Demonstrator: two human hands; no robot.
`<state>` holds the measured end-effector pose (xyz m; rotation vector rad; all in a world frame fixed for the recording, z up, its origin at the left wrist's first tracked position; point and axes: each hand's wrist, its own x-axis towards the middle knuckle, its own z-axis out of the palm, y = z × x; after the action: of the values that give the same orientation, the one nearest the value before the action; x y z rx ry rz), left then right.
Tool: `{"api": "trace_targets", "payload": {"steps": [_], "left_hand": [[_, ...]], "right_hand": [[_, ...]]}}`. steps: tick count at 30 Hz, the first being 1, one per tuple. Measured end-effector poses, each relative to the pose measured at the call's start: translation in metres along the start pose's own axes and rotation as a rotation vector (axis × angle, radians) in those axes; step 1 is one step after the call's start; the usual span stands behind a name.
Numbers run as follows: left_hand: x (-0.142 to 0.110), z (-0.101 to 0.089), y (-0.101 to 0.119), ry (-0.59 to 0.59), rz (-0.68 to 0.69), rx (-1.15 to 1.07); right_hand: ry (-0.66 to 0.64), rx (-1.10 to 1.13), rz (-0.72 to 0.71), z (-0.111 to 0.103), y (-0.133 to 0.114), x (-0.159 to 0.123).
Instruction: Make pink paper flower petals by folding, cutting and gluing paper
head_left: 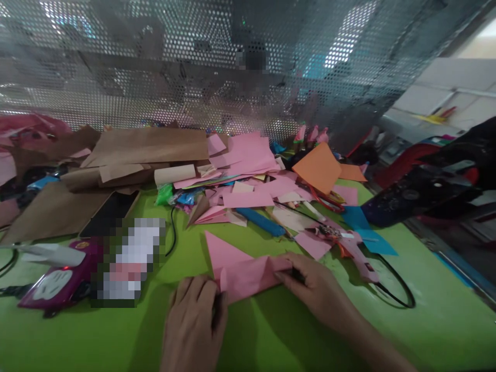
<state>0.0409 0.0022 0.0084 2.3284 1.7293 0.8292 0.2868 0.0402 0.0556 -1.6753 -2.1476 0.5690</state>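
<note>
Left grip (195,306) and right grip (310,284) pinch opposite ends of a folded pink paper sheet (248,276) lying between them.

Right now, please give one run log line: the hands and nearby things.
left hand: at left end of pink paper; right hand: pinching right end; paper: partly folded; at right: glue gun; behind: paper pile

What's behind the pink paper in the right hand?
Green tabletop, then a long blue object and, past it, a pink strip. Whatever the pink paper itself covers can't be seen.
</note>
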Motion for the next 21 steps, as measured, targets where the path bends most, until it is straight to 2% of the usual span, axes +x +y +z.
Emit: {"api": "trace_targets", "payload": {"steps": [9,19,21], "left_hand": [[0.010,-0.001,0.005,-0.033,0.040,0.127],[0.017,-0.006,0.005,-0.154,-0.029,0.171],[0.017,-0.009,0.004,-0.115,-0.007,0.169]], "right_hand": [[-0.029,-0.106,0.037,0.004,-0.003,0.002],[-0.035,-0.177,0.034,0.006,-0.007,0.004],[-0.046,-0.195,0.034,0.006,-0.008,0.005]]}}
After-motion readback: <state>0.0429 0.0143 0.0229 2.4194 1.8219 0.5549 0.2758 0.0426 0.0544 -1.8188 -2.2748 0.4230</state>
